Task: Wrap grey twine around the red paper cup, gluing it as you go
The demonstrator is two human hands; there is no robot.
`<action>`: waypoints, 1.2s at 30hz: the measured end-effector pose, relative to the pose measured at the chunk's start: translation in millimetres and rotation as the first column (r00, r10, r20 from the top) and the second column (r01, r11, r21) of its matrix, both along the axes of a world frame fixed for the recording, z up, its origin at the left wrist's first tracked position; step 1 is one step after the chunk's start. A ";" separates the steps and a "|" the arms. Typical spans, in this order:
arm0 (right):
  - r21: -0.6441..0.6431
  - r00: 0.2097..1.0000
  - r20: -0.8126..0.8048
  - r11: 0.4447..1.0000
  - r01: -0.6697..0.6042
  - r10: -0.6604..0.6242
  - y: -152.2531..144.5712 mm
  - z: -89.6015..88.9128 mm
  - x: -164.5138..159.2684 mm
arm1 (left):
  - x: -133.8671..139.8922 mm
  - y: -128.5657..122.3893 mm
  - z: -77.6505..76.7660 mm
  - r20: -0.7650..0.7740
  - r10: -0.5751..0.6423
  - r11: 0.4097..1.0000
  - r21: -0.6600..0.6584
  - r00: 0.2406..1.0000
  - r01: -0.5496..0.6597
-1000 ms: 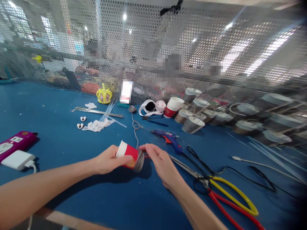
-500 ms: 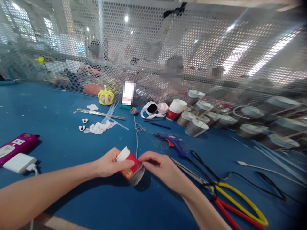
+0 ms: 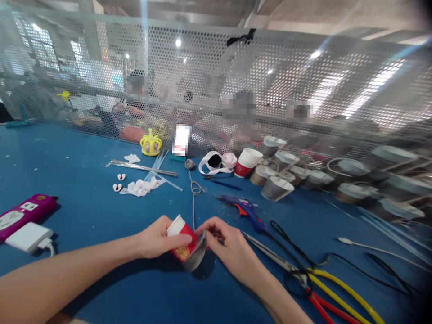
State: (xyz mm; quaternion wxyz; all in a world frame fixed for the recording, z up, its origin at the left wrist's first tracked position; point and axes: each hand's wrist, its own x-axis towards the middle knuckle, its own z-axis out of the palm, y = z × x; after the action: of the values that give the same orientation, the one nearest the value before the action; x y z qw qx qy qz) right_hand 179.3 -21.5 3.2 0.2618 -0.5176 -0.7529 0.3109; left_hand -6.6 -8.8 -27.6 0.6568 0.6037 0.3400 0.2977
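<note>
My left hand (image 3: 160, 238) is closed around a red and white paper cup (image 3: 180, 229), its thumb lying across the red side. The cup leans over, white rim to the upper left, and its base end is covered with grey yarn wrapping (image 3: 195, 259). At that end, my right hand (image 3: 224, 243) pinches the grey yarn, which stands a little off the cup at the fingertips. From there a loose yarn strand (image 3: 193, 209) runs up the table through a small loop to a grey yarn ball (image 3: 190, 164).
A glue gun (image 3: 248, 211) and large scissors (image 3: 297, 272) with red and yellow handles lie right of my hands. Yarn-covered cups (image 3: 277, 188) and stacked paper cups (image 3: 248, 164) stand behind. A purple power strip (image 3: 27, 213) lies left; perforated metal screen (image 3: 202, 81) closes the back.
The view has tilted up slightly, so everything sits lower. My right fingers have drawn the grey yarn a little away from the cup's base. My left hand keeps its hold.
</note>
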 end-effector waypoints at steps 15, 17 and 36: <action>0.070 0.983 -0.139 0.991 -0.111 0.120 11.7 29.5 -35.4 | 2.6 -3.3 4.3 -0.062 -0.009 0.994 0.109 0.998 0.016; 0.077 0.980 -0.107 0.984 -0.161 0.169 13.3 29.8 -41.6 | 4.6 -1.7 2.1 -0.014 0.041 0.997 0.073 0.999 -0.040; 0.155 0.758 0.401 0.854 0.497 -0.514 77.8 -0.5 90.2 | 1.9 9.1 -3.2 -0.067 0.376 0.924 0.095 0.924 -0.369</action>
State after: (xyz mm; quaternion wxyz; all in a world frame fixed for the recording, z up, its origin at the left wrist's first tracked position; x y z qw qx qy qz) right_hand 269.5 56.3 2.7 0.1743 -0.7513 -0.6297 0.0928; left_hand -4.7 0.3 -30.8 0.5483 0.5660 0.4635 0.4052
